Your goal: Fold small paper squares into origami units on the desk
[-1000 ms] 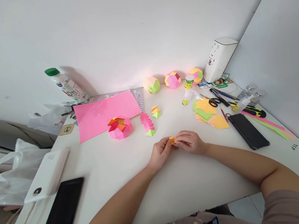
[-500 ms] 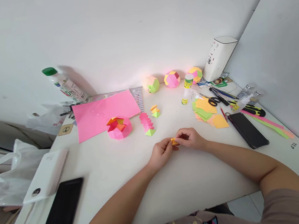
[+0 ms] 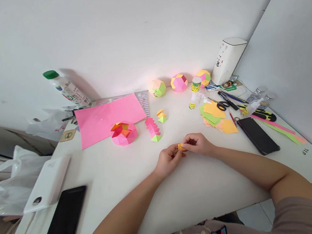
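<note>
A small folded orange paper piece (image 3: 181,147) is pinched between both hands above the white table. My left hand (image 3: 168,159) grips its left side, and my right hand (image 3: 197,144) closes on its right side; the fingers hide much of it. Beyond the hands lie a row of folded pink paper units (image 3: 152,126) with a green one at its near end, and a short stack of orange and green folded units (image 3: 161,116). To the left sits a bowl-shaped pink paper model (image 3: 124,134) with an orange inside, its top open.
A pink sheet (image 3: 109,116) lies at the back left. Several paper balls (image 3: 179,83) line the wall near a glue stick (image 3: 197,84). On the right are loose paper squares (image 3: 214,113), scissors (image 3: 222,106) and a black phone (image 3: 257,135). A power bank (image 3: 48,182) lies left.
The orange paper piece has turned slightly between the fingers and shows a different face. Both hands stay in nearly the same place.
</note>
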Motion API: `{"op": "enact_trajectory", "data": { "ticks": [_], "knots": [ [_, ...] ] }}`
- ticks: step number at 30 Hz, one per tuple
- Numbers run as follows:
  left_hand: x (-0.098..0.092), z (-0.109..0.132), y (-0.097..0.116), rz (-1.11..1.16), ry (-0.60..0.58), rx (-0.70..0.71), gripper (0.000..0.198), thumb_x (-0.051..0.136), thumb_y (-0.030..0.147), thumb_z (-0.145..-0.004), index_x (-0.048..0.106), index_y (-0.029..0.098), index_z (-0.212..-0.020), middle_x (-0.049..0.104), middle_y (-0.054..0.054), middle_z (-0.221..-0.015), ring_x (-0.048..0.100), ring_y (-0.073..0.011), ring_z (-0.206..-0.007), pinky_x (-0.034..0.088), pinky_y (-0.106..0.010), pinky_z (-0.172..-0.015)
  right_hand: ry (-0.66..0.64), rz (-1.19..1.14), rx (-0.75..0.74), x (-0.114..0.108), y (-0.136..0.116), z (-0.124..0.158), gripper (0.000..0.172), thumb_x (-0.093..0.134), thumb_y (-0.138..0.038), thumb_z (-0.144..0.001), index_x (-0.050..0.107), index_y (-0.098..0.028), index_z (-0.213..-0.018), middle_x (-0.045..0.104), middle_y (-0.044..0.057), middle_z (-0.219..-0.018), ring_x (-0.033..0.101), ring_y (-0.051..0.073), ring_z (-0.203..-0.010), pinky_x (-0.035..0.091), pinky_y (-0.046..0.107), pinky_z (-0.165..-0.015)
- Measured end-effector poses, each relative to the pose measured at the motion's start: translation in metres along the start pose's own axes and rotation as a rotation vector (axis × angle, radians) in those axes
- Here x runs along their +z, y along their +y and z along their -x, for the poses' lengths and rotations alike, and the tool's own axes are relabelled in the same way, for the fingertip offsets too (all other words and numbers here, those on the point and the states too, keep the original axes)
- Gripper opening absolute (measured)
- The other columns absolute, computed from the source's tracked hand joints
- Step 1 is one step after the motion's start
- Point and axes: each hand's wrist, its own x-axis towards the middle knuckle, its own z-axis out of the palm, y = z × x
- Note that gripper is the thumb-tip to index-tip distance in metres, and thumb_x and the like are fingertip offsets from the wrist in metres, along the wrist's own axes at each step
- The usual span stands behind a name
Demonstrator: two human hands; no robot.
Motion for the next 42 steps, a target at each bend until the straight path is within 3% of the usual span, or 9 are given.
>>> {"op": "enact_trajectory", "data": {
  "ticks": [6, 11, 16, 23, 28, 33, 42],
  "knots": [
    [0.001, -0.001, 0.001, -0.036, 0.010, 0.005, 0.030, 0.048, 0.039, -0.084, 0.062, 0.017, -0.099, 0.069, -0.007, -0.084, 0.066, -0.0196, -0.080, 0.049, -0.030, -0.067, -0.024, -0.052, 0.046, -0.001, -0.002, -0.001, 0.024, 0.067, -0.038, -0.073, 0.060, -0.016, -0.079, 0.061, 0.001, -0.070, 0.056, 0.011, -0.062, 0.047, 0.025, -0.057],
    [0.002, 0.000, 0.003, -0.039, 0.029, -0.002, 0.028, 0.049, 0.038, -0.082, 0.062, 0.017, -0.096, 0.069, -0.005, -0.077, 0.066, -0.0192, -0.077, 0.050, -0.030, -0.067, -0.076, -0.081, -0.015, -0.003, -0.005, -0.002, 0.022, 0.065, -0.038, -0.074, 0.062, -0.016, -0.075, 0.061, 0.001, -0.072, 0.057, 0.012, -0.064, 0.047, 0.026, -0.058],
    [0.004, -0.001, 0.003, 0.015, 0.089, -0.039, 0.027, 0.054, 0.039, -0.079, 0.060, 0.016, -0.092, 0.069, -0.006, -0.084, 0.065, -0.0160, -0.068, 0.050, -0.028, -0.063, -0.060, -0.105, -0.011, -0.005, -0.002, -0.003, 0.021, 0.064, -0.037, -0.075, 0.060, -0.016, -0.075, 0.060, 0.000, -0.069, 0.053, 0.011, -0.060, 0.044, 0.024, -0.055],
    [0.003, -0.002, 0.000, -0.027, 0.110, 0.007, 0.026, 0.055, 0.042, -0.079, 0.057, 0.017, -0.077, 0.050, 0.004, -0.054, 0.045, -0.0085, -0.048, 0.034, -0.021, -0.046, -0.097, -0.076, -0.020, -0.006, 0.000, -0.003, 0.020, 0.062, -0.036, -0.077, 0.058, -0.016, -0.077, 0.054, -0.001, -0.070, 0.047, 0.009, -0.059, 0.039, 0.023, -0.054],
    [0.001, -0.004, -0.005, 0.073, 0.103, 0.017, 0.027, 0.055, 0.043, -0.079, 0.055, 0.017, -0.077, 0.047, 0.004, -0.055, 0.043, -0.0080, -0.050, 0.035, -0.021, -0.047, -0.147, 0.036, -0.059, -0.005, -0.002, -0.002, 0.018, 0.059, -0.033, -0.078, 0.059, -0.016, -0.085, 0.054, 0.001, -0.074, 0.044, 0.010, -0.061, 0.037, 0.023, -0.054],
    [0.001, -0.006, -0.007, 0.090, 0.114, 0.055, 0.026, 0.057, 0.042, -0.079, 0.057, 0.016, -0.077, 0.050, 0.002, -0.065, 0.045, -0.0072, -0.052, 0.036, -0.021, -0.048, -0.176, 0.072, -0.074, -0.004, -0.001, -0.002, 0.011, 0.056, -0.026, -0.078, 0.058, -0.015, -0.080, 0.049, -0.002, -0.067, 0.040, 0.009, -0.056, 0.034, 0.022, -0.051],
    [0.000, -0.006, -0.006, 0.158, 0.135, 0.058, 0.025, 0.061, 0.040, -0.076, 0.059, 0.016, -0.072, 0.050, 0.001, -0.070, 0.046, -0.0063, -0.052, 0.035, -0.021, -0.047, -0.122, 0.046, -0.024, -0.003, 0.001, -0.002, 0.005, 0.056, -0.020, -0.072, 0.055, -0.015, -0.073, 0.046, -0.003, -0.061, 0.040, 0.009, -0.054, 0.033, 0.022, -0.049]
  ]
}}
